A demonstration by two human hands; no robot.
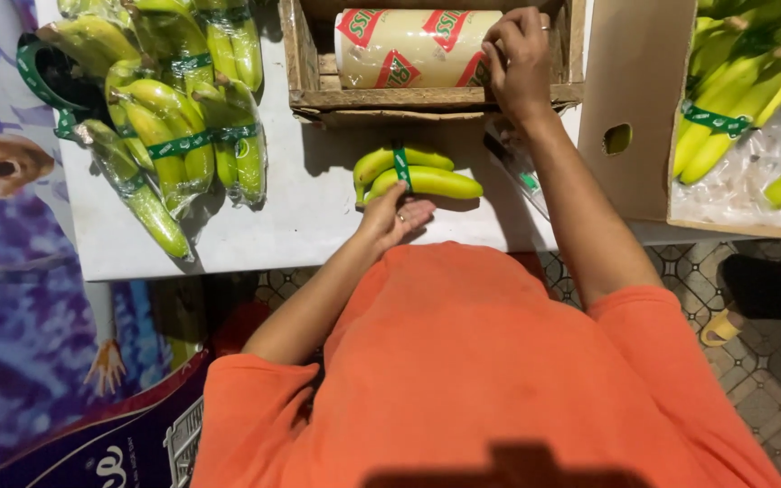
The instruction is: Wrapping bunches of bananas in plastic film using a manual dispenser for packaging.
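Banana bunch [416, 173], green-banded, lies on the white table [309, 217] before the wooden crate [436, 96] | my left hand [394, 220] rests half-open at its near edge, steadying | my right hand [519, 56] grips the film roll [409, 47] end, crate cradling it | wrapped bunches [174, 126] piled left.

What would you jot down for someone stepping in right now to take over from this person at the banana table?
Left hand: open, fingertips resting against the small banded banana bunch on the white table.
Right hand: grip on the end of the plastic wrap roll, which lies in the wooden crate.
Done: a pile of wrapped bunches lies at the table's left.
Left: the small bunch in front shows only its green band, no wrap; more banded bananas wait in the cardboard box on the right.
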